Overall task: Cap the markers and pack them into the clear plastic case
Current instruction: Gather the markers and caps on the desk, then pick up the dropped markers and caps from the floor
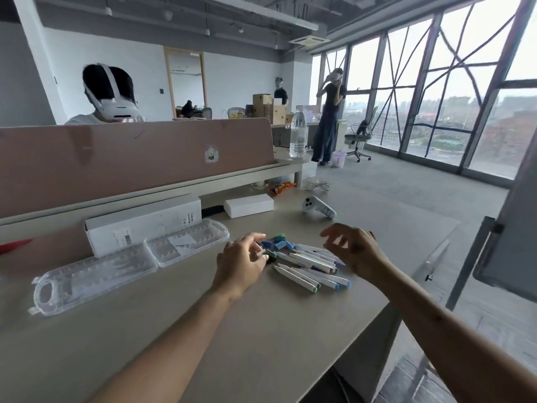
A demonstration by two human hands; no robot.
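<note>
A pile of white markers (312, 266) with blue and green ends lies on the beige table (261, 330), with several loose caps (277, 242) at its far side. My left hand (241, 263) hovers at the pile's left edge, fingers curled over the caps; whether it grips one I cannot tell. Over the right side of the pile my right hand (353, 245) floats with fingers spread, holding nothing. The clear plastic case (116, 266) lies opened flat to the left, both halves showing moulded slots, with a paper slip in one half.
A long white box (139, 219) stands behind the case and a smaller white box (248, 205) further right. A white controller (316, 207), a cable and a snack wrapper lie beyond. A pink divider (130, 158) backs the desk. The table edge drops off at the right.
</note>
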